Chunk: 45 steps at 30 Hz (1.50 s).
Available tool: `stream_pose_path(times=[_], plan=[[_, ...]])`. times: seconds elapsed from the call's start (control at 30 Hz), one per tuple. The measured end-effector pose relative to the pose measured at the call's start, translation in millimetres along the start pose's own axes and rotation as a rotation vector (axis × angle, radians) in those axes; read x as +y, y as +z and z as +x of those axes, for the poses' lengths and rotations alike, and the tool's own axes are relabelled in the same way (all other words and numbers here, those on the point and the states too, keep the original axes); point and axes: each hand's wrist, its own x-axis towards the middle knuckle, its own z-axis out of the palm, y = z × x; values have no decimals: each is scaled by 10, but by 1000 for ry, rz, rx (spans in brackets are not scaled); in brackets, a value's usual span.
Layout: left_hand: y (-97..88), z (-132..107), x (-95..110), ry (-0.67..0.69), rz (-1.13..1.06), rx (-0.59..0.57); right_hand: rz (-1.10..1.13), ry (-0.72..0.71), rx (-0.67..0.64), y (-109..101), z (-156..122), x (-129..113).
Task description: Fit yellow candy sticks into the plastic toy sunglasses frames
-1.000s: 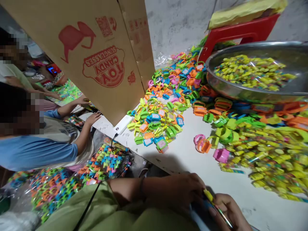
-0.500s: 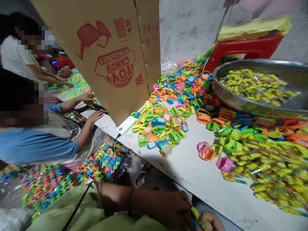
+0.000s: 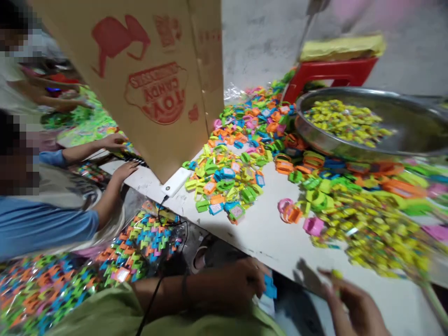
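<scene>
My left hand [image 3: 250,280] is closed at the bottom centre, in front of the table's edge. From its fingers sticks out a blue plastic piece [image 3: 270,285], which looks like part of a toy watch. Out over the white table [image 3: 269,254], my right hand [image 3: 357,303] is curled, thumb towards fingers, with a small yellow-wrapped candy [image 3: 336,274] at the fingertips; blur hides the exact hold. Beyond that hand lies a heap of yellow-wrapped candies [image 3: 378,228]. A pink toy watch [image 3: 314,226] and an orange one [image 3: 292,214] lie at the heap's left side.
A tall cardboard box [image 3: 157,93] stands at the table edge beside a white power bank [image 3: 177,182] with a cable. Coloured toy watches [image 3: 227,177] are piled behind. A metal bowl [image 3: 413,126] holds candies near a red stool [image 3: 336,72]. Co-workers [image 3: 45,224] sit left, near bagged toys [image 3: 45,289].
My hands have parted: the right has moved up and right over the table, the left slightly up and left. The view has shifted a little. A blue piece now shows at my left hand.
</scene>
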Motion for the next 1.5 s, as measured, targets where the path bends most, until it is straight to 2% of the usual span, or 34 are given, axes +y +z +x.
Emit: stream_pose_path(times=[0.03, 0.1, 0.17, 0.2, 0.27, 0.33, 0.47, 0.63, 0.77, 0.9, 1.03, 1.13, 1.23, 1.33, 1.4, 1.5], plan=[[-3, 57, -9, -3, -7, 19, -115, -7, 29, -87, 168, -22], [-18, 157, 3, -13, -37, 20, -253, -124, 97, -228, 377, -106], [-64, 249, 36, -31, -79, -6, -243, -206, 114, -283, 394, -238], [-97, 297, 53, -40, -96, -33, -177, -207, 68, -267, 345, -316], [-159, 389, 84, -49, -96, -83, -17, -232, -115, -163, 188, -481], [-192, 453, 120, -22, -50, -146, 49, -256, -258, -33, 16, -623], [-151, 460, 207, 34, 2, -225, 96, -256, -327, 50, -169, -727], [-48, 407, 227, -8, 65, -275, 88, -270, -475, -19, -118, -637], [24, 370, 213, -41, 23, -279, 166, -196, -475, 19, -127, -564], [84, 336, 228, -114, -38, -304, 357, -8, -514, 61, -192, -486], [96, 334, 230, -122, -107, -386, 535, 181, -596, 44, -236, -442], [88, 344, 197, -92, -128, -463, 605, 219, -648, 38, -236, -431], [80, 366, 140, -104, -45, -479, 494, 133, -584, 59, -249, -412], [50, 431, 78, -132, 115, -430, 296, 51, -392, 23, -321, -379], [18, 512, 46, -134, 166, -391, 266, 82, -265, -75, -402, -343], [-2, 666, 27, -124, 195, -301, 281, 174, -140, -300, -525, -253]])
